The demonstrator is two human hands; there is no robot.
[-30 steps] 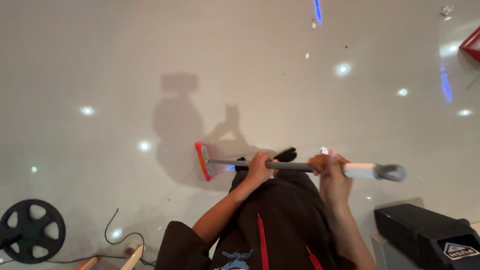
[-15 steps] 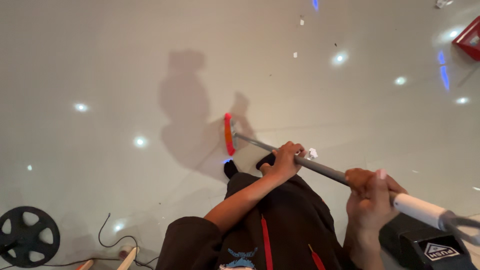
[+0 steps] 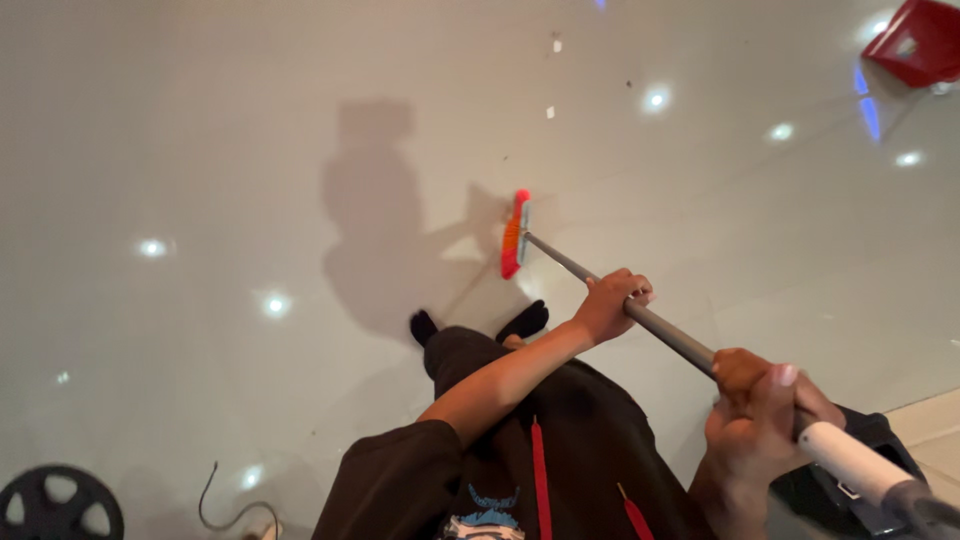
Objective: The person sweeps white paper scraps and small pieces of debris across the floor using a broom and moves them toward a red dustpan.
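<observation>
glossy pale floor (image 3: 200,120) w/ small white scraps (image 3: 550,112), red box (image 3: 920,40) top right, black reel (image 3: 60,505) + cable (image 3: 215,505) bottom left

A pale blue and white printed emblem (image 3: 487,515) sits on the dark garment at the bottom edge of the view, partly cut off by the frame. On the black boxy bin (image 3: 860,470) at the lower right, a small pale patch shows beneath the wrist, too hidden to tell whether it is a label
</observation>
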